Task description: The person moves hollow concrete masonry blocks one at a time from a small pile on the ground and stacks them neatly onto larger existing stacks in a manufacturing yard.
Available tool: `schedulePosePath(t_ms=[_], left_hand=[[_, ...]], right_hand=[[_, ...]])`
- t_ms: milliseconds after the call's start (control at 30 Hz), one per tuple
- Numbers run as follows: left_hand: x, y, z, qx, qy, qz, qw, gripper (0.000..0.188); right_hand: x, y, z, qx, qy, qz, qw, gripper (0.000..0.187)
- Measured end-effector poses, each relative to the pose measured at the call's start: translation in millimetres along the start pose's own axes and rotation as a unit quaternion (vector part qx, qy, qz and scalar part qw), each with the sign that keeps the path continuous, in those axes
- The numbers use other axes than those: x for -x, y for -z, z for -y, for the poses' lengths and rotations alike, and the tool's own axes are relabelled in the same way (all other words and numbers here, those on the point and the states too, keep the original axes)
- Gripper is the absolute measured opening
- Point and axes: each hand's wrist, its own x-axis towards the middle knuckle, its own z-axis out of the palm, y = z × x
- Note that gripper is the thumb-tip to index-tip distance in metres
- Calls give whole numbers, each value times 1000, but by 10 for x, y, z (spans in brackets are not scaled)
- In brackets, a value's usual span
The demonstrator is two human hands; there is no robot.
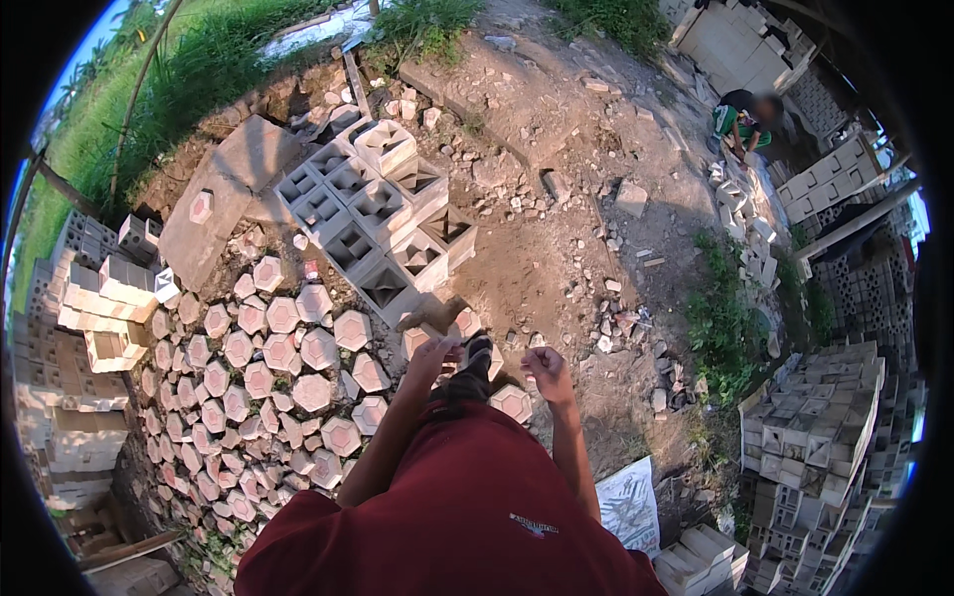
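Note:
Both of my hands are raised in front of my body, apart from each other and over the ground. My left hand (434, 357) has its fingers loosely bent and apart, pointing right, with nothing visible in them. My right hand (548, 374) is half curled, its fingertips turned left, and it too seems to hold nothing. Under them, a foot in a dark shoe (478, 356) stands among hexagonal paving blocks (512, 402). Just beyond my left hand stands a cluster of grey hollow concrete blocks (373, 214), set close together with their square cavities facing up.
Many hexagonal pavers (258, 379) cover the ground at left. A concrete slab (214, 204) lies behind them. Block stacks stand at left (109, 298) and right (810, 417). Rubble (621, 323) litters the dirt. Another person (742, 124) crouches at the far right.

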Motion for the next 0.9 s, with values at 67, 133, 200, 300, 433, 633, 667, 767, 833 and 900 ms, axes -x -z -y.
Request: schedulePosePath(t_ms=[67, 133, 200, 300, 433, 633, 667, 767, 833, 900], left_hand=[[-540, -245, -342, 7, -19, 29, 999, 31], [-1304, -399, -532, -11, -31, 39, 999, 34], [-1874, -760, -1057, -53, -74, 47, 995, 34], [-2554, -1096, -1768, -27, -129, 101, 986, 35], [-2978, -1442, -2371, -27, -164, 113, 980, 37], [-3821, -1486, -2234, 36, -118, -16, 992, 35], [-3962, -1498, -2167, 61, -100, -50, 992, 34], [-4769, -1651, -2127, 135, -89, -136, 977, 32], [-5256, -1770, -2155, 174, -108, -166, 965, 32], [-5716, -1883, -2306, 181, -128, -211, 952, 31]], right_hand=[[-580, 215, 128, -37, -3, 0, 999, 20], [-1152, 520, 241, 11, 11, -5, 1000, 23], [-1597, 861, 482, 33, 17, -41, 998, 24], [-2216, 1198, 876, -31, -14, -41, 999, 25], [-3028, 1543, 916, -122, -69, -94, 986, 21], [-4546, 1870, 970, -95, -68, 9, 993, 22], [-4832, 1959, 1017, -86, -63, 29, 994, 22], [-5889, 2195, 1087, -19, -71, 74, 994, 22], [-6485, 2241, 1086, 22, -96, 113, 989, 22], [-7136, 2204, 1160, 92, -127, 150, 976, 20]])
